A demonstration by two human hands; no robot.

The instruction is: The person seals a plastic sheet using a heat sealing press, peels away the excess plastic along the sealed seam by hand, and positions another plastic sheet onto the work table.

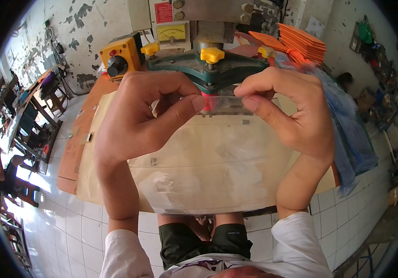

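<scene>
A clear plastic sheet hangs down in front of me, its top edge pinched between my two raised hands. On the left, my left hand grips that edge with thumb and fingers. My right hand pinches the same edge on the right, with a gap between the hands. Behind the sheet lies a tan table covering. Just beyond my fingers is a green metal press head with yellow knobs. A red piece shows below it.
A yellow control box with a black dial stands at back left. Stacked orange sheets lie at back right, and blue-tinted plastic sheets drape over the right side. A yellow-faced meter is on the machine. At far left, a person is partly visible.
</scene>
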